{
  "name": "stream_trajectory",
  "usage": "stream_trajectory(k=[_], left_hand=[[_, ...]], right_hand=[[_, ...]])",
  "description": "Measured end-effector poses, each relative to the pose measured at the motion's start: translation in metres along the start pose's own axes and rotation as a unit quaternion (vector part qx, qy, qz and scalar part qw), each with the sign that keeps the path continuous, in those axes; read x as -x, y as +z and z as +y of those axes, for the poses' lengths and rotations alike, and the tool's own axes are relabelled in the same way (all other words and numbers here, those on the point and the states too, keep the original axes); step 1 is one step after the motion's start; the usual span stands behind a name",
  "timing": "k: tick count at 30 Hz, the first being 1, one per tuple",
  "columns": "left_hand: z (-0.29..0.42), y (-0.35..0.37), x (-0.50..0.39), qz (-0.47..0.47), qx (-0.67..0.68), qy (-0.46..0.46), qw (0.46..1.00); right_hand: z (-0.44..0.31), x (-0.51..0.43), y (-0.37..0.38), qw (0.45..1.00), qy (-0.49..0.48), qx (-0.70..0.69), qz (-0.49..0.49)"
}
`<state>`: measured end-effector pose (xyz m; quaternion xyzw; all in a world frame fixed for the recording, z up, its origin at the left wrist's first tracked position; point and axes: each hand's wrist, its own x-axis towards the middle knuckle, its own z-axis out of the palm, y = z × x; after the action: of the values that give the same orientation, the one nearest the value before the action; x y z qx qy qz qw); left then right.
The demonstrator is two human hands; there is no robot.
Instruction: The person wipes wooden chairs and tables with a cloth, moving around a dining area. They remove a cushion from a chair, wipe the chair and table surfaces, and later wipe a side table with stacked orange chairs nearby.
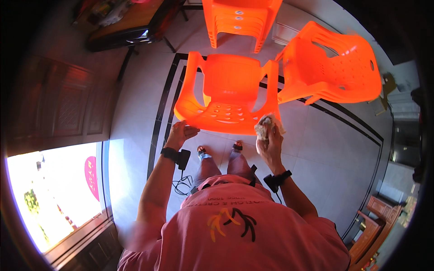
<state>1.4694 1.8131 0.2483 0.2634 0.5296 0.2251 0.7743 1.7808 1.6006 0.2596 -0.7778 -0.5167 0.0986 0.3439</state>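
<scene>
An orange plastic armchair [232, 79] stands in front of me, its perforated backrest towards me and its seat facing away. My left hand [179, 136] is at the left end of the backrest's top edge, with the rim between its fingers. In my right hand [274, 150] is a crumpled, pale, stained cloth [264, 128], pressed against the right end of the same edge. Both wrists carry black straps with small dark devices.
Beyond the armchair rises a stack of orange plastic chairs [237, 23]. More orange chairs [334, 67], nested together, stand to the right. A dark-edged table [125, 30] is at upper left. Beside a wooden door [67, 101] is a bright doorway [64, 189]. A black cable [182, 187] hangs by my left leg.
</scene>
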Motion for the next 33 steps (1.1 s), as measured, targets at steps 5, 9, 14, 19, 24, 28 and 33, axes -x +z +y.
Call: stream_trajectory(k=[5,9,14,19,24,28,33], left_hand=[[-0.009,-0.014,-0.005,-0.047,0.018,-0.003,0.999],[-0.021,-0.032,-0.02,-0.102,0.022,-0.021,0.994],[-0.028,-0.037,-0.018,-0.139,0.037,-0.037,0.989],[0.01,-0.065,0.012,-0.147,-0.08,-0.028,0.985],[0.053,-0.15,0.044,-0.141,-0.078,0.017,0.987],[0.065,-0.227,0.073,-0.059,-0.019,0.054,0.997],[0.063,-0.3,0.101,0.028,0.054,0.086,0.994]], right_hand=[[-0.045,-0.003,0.039,0.984,-0.108,-0.108,-0.096],[-0.104,-0.01,0.095,0.978,-0.115,-0.053,-0.163],[-0.158,-0.049,0.137,0.98,-0.075,0.036,-0.181],[-0.191,-0.093,0.185,0.957,-0.103,0.171,-0.211],[-0.198,-0.124,0.27,0.939,-0.18,0.219,-0.197],[-0.201,-0.137,0.315,0.897,-0.148,0.307,-0.281],[-0.2,-0.157,0.346,0.832,-0.038,0.382,-0.401]])
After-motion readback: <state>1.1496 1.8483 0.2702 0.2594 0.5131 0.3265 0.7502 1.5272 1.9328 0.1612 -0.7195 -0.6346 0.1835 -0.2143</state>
